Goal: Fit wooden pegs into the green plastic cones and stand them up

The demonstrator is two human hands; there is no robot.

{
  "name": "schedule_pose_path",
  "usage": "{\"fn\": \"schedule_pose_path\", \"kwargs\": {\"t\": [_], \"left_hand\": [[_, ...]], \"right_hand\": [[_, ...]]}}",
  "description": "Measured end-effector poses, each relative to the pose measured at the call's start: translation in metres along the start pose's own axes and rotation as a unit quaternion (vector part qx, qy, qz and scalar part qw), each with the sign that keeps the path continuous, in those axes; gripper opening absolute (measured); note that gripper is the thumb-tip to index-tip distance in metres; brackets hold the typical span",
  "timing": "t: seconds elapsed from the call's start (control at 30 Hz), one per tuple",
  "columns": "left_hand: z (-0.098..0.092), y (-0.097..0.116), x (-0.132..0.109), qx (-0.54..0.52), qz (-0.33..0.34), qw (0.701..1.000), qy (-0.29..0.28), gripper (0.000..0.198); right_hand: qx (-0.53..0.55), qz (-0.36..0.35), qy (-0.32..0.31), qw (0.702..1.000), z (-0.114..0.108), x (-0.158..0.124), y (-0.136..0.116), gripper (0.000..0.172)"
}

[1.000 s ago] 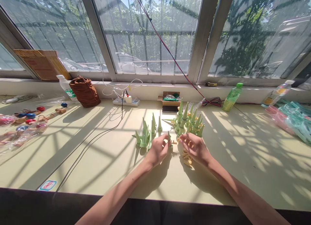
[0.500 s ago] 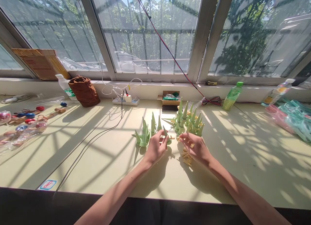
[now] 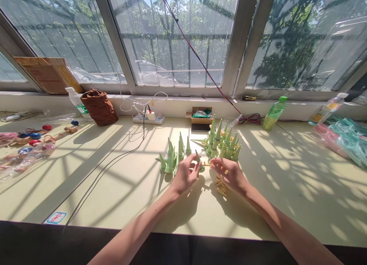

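Observation:
My left hand (image 3: 186,174) is closed around a pale green cone-shaped piece (image 3: 198,158), its tip pointing up. From the side of that piece a short wooden peg (image 3: 207,164) sticks out toward the right. My right hand (image 3: 231,173) pinches at the peg's outer end; whether a small part sits between the fingertips is too fine to make out. Under the right hand lies a heap of small wooden pegs (image 3: 220,186). More green cones (image 3: 171,162) stand to the left, and a denser group of green cones (image 3: 218,137) with wooden bits stands behind the right hand.
A small open carton (image 3: 201,123) and a power strip (image 3: 149,120) sit along the back. A cable (image 3: 114,156) crosses the table. Left are a brown pouch (image 3: 99,107) and wooden toys (image 3: 34,141); right, a green bottle (image 3: 274,113) and teal plastic items (image 3: 348,137).
My right hand has moved slightly left and its fingertips now meet the peg on the green cone. The left hand, with the cone, has shifted slightly right.

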State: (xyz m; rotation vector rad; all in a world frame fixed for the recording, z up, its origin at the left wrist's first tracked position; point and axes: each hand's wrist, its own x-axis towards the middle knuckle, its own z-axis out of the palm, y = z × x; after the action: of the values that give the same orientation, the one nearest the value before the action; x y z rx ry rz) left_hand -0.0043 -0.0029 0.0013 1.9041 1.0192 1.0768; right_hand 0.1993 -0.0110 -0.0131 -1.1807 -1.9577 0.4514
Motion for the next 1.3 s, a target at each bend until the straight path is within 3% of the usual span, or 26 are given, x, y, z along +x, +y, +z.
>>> {"fn": "schedule_pose_path", "kwargs": {"t": [0.73,1.3], "left_hand": [[0.0025,0.0002,-0.0009,0.009,0.012,1.000,-0.011,0.019],[0.0028,-0.0014,0.0000,0.017,0.026,0.999,-0.011,0.016]], "right_hand": [[-0.004,-0.027,-0.011,1.000,0.0042,-0.0010,0.0047,0.018],[-0.002,-0.059,0.025,0.998,0.0056,-0.0020,0.0032,0.020]]}}
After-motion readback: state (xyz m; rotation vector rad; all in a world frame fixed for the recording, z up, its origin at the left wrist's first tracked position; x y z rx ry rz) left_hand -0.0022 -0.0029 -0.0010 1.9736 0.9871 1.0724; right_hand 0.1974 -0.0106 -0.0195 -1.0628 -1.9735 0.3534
